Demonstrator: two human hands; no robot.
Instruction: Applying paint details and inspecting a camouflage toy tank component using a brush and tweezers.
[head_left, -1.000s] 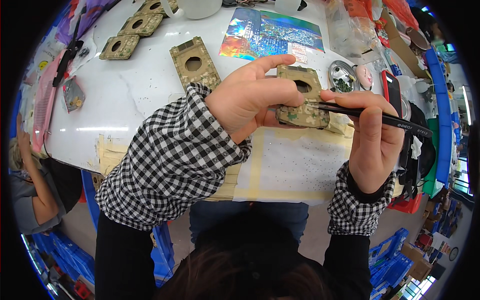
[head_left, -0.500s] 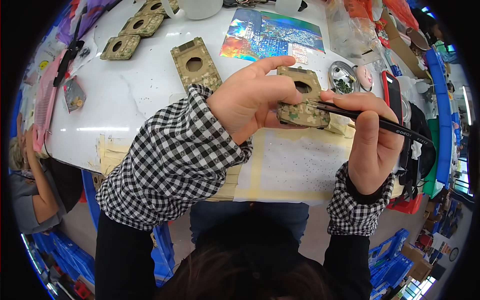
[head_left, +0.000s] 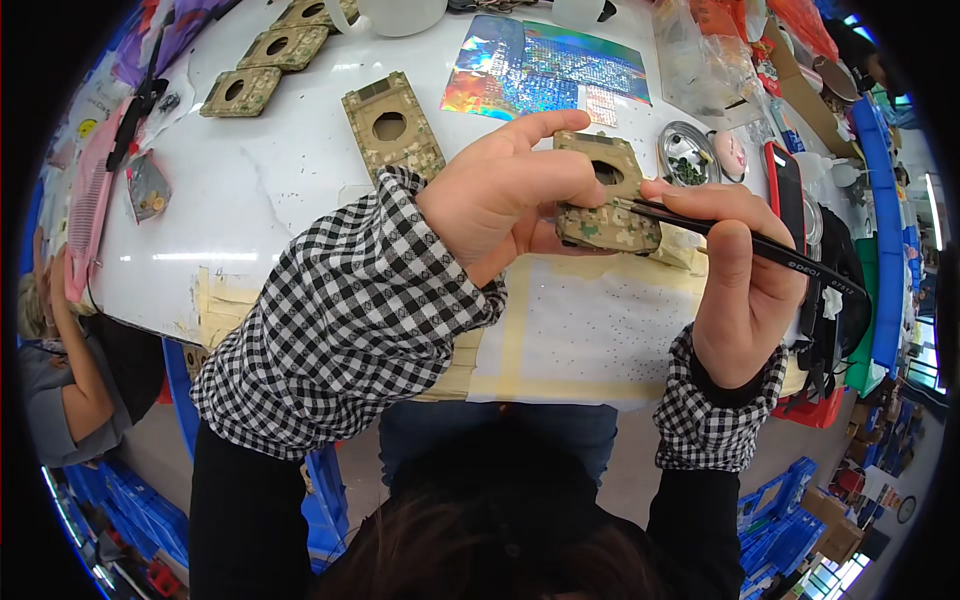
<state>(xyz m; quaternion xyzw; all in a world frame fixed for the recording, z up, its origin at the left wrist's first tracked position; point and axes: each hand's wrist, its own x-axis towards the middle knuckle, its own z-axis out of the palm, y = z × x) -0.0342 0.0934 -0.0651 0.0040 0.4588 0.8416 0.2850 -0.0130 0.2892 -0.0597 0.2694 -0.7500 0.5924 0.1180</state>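
My left hand [head_left: 505,195] is closed around a camouflage-patterned model tank hull [head_left: 612,228] with a round opening in its top. The thumb presses near that opening, while the index finger stretches out above the hull. Between the fingers and thumb of my right hand [head_left: 745,275] is a pair of black tweezers [head_left: 790,258], tilted down to the left. Their tips meet the hull's upper face beside my left thumb; any tiny part between them is too small to make out. Another hull [head_left: 405,135] lies on the table beyond my left wrist.
More camouflage hulls [head_left: 240,92] line the far left. A clear round dish [head_left: 688,155] holds small dark green parts. White paper [head_left: 590,330] scattered with tiny specks lies below my hands. Behind are a shiny holographic sheet [head_left: 545,70] and plastic bags [head_left: 700,60]. Another person [head_left: 75,390] sits at left.
The tweezer tips have shifted slightly left on the hull, toward my left thumb, and look closer together. Both hands keep their grips and have barely moved.
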